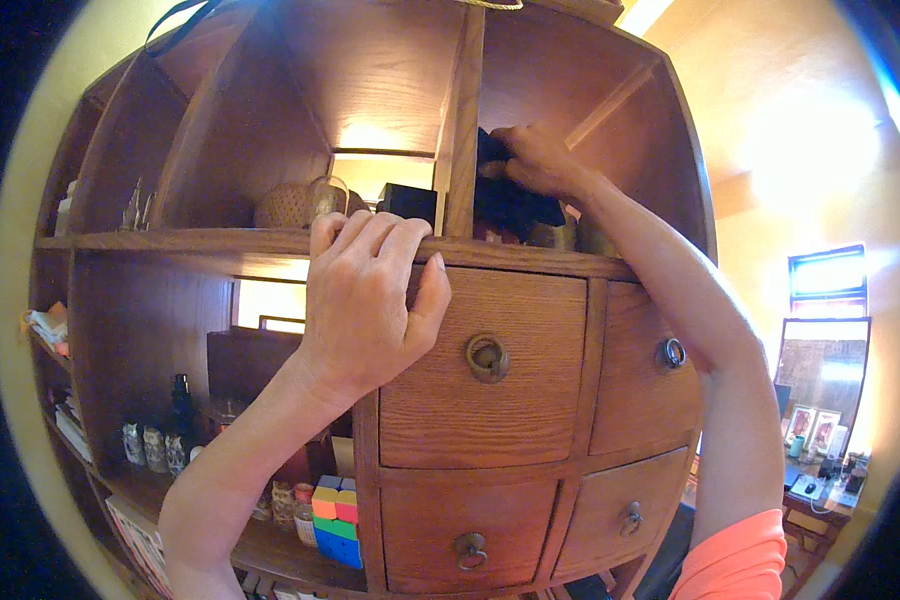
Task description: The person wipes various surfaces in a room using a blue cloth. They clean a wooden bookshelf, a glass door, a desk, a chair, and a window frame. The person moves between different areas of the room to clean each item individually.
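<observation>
My left hand hooks its curled fingers over the front edge of a wooden shelf, with the thumb out to the side. Inside the upper right compartment, my right hand is closed on a black cloth. The cloth bunches below and left of the fingers. Partly behind it and my wrist stands a brownish container, whose kind I cannot make out. Just beyond my left fingertips are a woven basket with a handle and a black box.
Below the shelf are wooden drawers with metal ring pulls. A colourful puzzle cube and several small figurines stand on the lower left shelves. An upright divider borders the right compartment. A cluttered desk is at far right.
</observation>
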A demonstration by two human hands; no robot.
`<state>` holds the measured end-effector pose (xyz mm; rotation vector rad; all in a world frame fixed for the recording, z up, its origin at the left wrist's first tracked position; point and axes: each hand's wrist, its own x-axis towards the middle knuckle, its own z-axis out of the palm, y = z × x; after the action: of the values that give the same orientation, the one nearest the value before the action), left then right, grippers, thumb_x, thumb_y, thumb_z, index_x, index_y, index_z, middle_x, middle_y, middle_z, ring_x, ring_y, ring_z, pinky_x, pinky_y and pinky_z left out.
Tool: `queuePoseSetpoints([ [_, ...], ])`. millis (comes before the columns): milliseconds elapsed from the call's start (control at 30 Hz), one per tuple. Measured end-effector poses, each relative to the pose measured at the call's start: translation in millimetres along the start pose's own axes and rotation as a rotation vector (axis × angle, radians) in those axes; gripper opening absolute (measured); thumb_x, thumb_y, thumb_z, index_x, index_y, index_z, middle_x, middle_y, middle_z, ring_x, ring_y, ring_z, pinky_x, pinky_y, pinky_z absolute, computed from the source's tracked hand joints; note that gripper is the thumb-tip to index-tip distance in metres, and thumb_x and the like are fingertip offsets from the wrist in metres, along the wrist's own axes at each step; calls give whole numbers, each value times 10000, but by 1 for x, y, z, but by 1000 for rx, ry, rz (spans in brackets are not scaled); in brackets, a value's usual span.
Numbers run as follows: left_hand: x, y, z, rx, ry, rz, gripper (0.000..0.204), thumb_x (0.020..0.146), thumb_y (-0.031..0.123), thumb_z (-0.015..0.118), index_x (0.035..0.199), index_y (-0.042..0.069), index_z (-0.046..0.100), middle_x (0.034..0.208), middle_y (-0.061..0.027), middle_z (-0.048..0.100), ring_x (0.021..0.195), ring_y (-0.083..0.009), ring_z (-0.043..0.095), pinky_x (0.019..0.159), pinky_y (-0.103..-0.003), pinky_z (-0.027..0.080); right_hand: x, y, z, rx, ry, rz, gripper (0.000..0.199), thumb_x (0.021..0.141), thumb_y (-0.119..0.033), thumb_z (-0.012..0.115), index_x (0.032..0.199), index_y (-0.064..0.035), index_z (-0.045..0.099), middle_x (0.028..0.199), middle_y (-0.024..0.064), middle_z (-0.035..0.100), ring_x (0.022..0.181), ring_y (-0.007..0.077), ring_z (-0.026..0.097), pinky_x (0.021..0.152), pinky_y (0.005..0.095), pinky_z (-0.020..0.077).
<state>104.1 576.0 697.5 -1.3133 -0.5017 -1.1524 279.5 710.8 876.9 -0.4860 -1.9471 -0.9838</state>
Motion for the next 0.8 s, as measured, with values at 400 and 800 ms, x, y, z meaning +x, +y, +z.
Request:
queuePoseSetpoints([
  [400,1,4,-4,1,-33,-16,206,782,127,580,931,-12,602,860,-153,620,825,-315,575,830,-407,378,-5,33,-23,141,417,172,258,772,-217,695,984,-70,688,901,167,684,838,325,662,759,416,494],
  [800,1,4,-2,25,10,11,196,763,129,596,906,-5,608,815,-136,618,774,-287,573,797,-388,375,-49,105,-57,-419,253,407,275,790,-309,633,972,-105,658,939,202,671,891,362,653,758,482,519],
])
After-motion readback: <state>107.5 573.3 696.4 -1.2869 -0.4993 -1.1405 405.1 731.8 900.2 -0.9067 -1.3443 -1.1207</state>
